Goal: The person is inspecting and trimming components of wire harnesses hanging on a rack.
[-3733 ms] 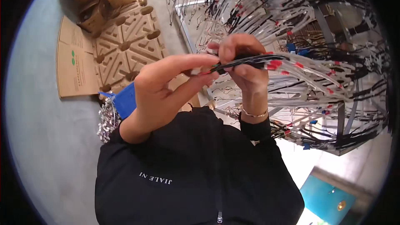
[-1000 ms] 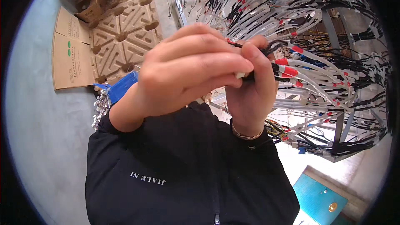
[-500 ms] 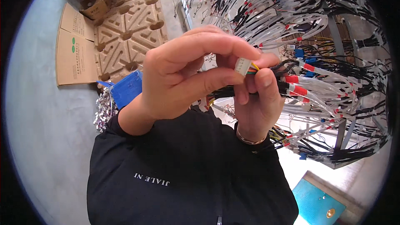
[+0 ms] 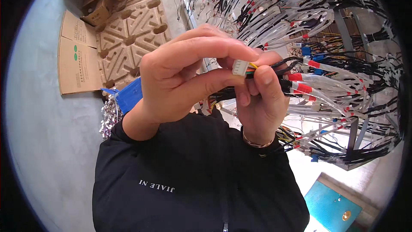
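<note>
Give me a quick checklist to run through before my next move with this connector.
1. Left hand pinching the white connector between thumb and forefinger: ok.
2. Right hand holding the coloured wires just behind it: ok.
3. Connector in plain view, not covered by fingers: ok.
4. Every wire fully seated: cannot tell, too small.
5. Space beside the right hand free of other cables: not ok, red-banded cables crowd it.

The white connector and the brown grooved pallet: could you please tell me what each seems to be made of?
The white connector seems smooth, hard plastic, given its crisp edges and small slots. The brown pallet looks matt, perhaps pressed wood or pulp, given its moulded grooves.
</note>
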`<state>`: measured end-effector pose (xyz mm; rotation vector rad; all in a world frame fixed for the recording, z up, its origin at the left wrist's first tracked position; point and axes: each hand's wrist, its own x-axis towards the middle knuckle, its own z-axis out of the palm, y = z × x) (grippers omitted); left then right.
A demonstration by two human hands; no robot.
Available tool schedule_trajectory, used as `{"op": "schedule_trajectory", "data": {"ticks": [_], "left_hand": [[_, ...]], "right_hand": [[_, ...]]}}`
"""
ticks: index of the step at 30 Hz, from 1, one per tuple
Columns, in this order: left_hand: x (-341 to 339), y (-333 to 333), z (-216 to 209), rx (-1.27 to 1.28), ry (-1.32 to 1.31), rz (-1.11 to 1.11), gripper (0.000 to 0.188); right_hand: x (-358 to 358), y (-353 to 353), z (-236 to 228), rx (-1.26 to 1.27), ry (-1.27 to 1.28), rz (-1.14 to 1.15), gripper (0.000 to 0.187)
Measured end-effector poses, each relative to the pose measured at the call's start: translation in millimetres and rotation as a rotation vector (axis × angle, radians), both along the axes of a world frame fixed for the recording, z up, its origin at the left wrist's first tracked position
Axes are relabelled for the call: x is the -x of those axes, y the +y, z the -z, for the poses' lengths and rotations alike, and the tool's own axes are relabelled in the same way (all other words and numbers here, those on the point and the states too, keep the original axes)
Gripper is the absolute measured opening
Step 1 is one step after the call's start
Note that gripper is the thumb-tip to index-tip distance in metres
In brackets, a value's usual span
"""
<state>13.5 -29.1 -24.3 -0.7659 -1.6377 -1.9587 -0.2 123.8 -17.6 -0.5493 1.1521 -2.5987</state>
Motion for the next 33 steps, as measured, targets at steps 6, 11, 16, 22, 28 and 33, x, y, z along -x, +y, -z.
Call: {"op": "schedule_trajectory", "data": {"ticks": [6,11,16,22,28,33], "left_hand": [[2.5,0.8,2.3,-0.024,0.013,-0.015,0.033],[2.4,-1.0,-2.3,0.016,0.036,-0.028,0.033],[-1.5,-0.9,-3.0,0.024,0.004,-0.058,0.032],[3.8,-24.8,12.1,-0.08,0.014,-0.089,0.026],[18.1,-7.3,25.3,0.316,-0.016,-0.661,0.025],[-9.0,35.6,64.7,0.481,0.02,-0.153,0.028]], "right_hand": [[-0.7,-2.1,-1.4,0.033,-0.061,-0.004,0.015],[-0.1,-1.3,-2.7,0.034,-0.044,-0.01,0.015],[-2.2,-2.6,-0.6,0.026,-0.042,0.007,0.014],[23.0,-7.6,20.5,0.1,0.068,0.009,0.02],[72.6,-21.6,29.5,0.287,0.037,0.079,0.017],[111.6,-13.8,39.3,0.262,-0.063,0.296,0.009]]}}
